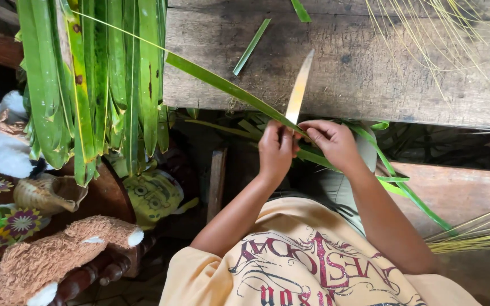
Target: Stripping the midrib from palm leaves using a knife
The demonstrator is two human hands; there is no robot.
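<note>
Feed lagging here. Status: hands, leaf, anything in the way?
Left hand gripping knife, blade tip up over board. Right hand pinching leaf against blade. Leaf bundle hangs left, apart. Nothing in the way.

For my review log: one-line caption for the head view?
Left hand and right hand grip a long green leaf and knife at a wooden board.

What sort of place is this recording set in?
Probably a home craft spot for leaf work: a worn wooden board, a bundle of long green leaves, and dried leaf ribs lying about.
</note>
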